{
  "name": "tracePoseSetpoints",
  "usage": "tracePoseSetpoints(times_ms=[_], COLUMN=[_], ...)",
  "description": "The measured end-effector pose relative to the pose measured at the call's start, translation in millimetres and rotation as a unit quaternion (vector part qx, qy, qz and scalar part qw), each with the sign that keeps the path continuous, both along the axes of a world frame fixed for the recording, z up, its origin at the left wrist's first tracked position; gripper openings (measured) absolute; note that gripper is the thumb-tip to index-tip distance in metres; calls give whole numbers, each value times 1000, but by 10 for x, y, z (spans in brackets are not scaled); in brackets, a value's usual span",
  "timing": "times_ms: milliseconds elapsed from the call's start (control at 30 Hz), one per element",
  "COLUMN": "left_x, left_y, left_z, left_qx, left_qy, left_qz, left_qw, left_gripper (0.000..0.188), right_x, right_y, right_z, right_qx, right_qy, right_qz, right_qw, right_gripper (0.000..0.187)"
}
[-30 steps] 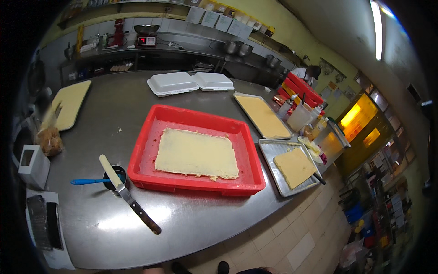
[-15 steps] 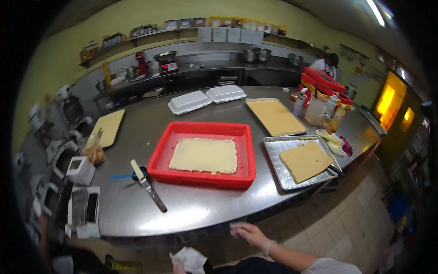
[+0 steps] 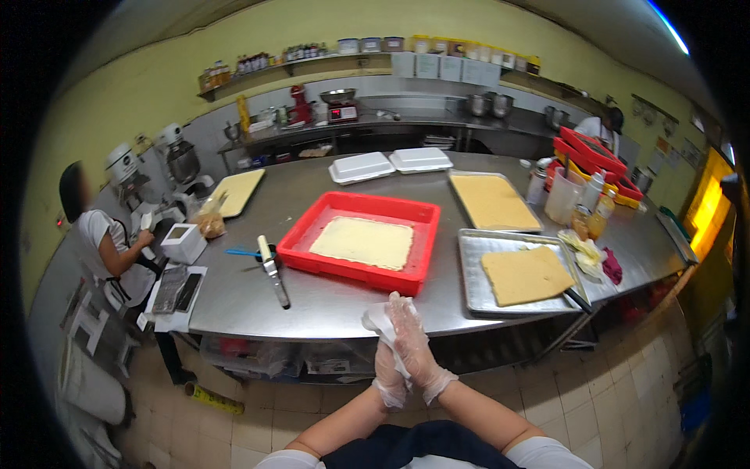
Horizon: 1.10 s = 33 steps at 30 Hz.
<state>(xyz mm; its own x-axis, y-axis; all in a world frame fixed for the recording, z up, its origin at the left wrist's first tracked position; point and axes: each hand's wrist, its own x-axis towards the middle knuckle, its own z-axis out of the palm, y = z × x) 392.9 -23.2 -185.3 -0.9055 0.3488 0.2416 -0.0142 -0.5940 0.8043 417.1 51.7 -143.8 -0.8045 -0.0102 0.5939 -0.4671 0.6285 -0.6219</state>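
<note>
At the steel table's near edge, my left hand point(image 3: 386, 369) and my right hand point(image 3: 414, 344) press palm to palm. Both wear clear plastic gloves. A crumpled white paper towel point(image 3: 377, 318) is squeezed between them and sticks out on the left. Just beyond is a red plastic tray point(image 3: 355, 279) with a flat sheet of pale, cream-coloured cake point(image 3: 363, 241) in it. An offset spatula point(image 3: 275, 281) with a pale handle lies to the tray's left, its handle over a small dark cup. On the right, a metal baking pan point(image 3: 469, 270) holds a tan cake slab point(image 3: 525, 275) and a dark-handled tool point(image 3: 576, 299).
Another sheet cake pan point(image 3: 494, 202) lies behind, near two white foam boxes point(image 3: 361, 167). Bottles and a clear pitcher point(image 3: 562, 195) crowd the right side. A white box point(image 3: 184, 243) stands left. One co-worker point(image 3: 109, 250) stands by the mixers; another person point(image 3: 601, 125) is far right.
My hands have come together over the table's near edge; before, they were apart, the left low with the towel. My view has turned left, bringing the co-worker there into sight.
</note>
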Motion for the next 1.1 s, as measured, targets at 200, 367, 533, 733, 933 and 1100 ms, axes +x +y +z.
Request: tracePoseSetpoints(times_ms=[200, 367, 533, 733, 933, 1100], left_x=[-138, -131, 334, 249, -75, -430], left_y=[80, 186, 511, 406, 87, -292], left_z=[-47, 253, 401, 407, -1, -113], left_qx=[222, 236, 230, 60, -129, -172], left_qy=[-209, -244, -191, -141, -87, -71], left_qz=[-258, -371, -231, -31, 73, 61], left_qw=[917, 864, 926, 988, 985, 981], left_gripper=[55, 50, 52, 49, 31, 35], right_x=[704, 999, 588, 588, 458, -46], right_y=[79, 609, 602, 212, -48, -92], right_z=[-85, 312, 362, -86, -285, 0], right_qx=[-42, -334, -740, -423, -186, -310], right_qy=[-35, -325, -20, -108, -144, -325], right_qz=[62, 154, 289, 98, 95, 200], right_qw=[997, 871, 607, 895, 967, 871], right_gripper=[65, 48, 40, 49, 63, 77])
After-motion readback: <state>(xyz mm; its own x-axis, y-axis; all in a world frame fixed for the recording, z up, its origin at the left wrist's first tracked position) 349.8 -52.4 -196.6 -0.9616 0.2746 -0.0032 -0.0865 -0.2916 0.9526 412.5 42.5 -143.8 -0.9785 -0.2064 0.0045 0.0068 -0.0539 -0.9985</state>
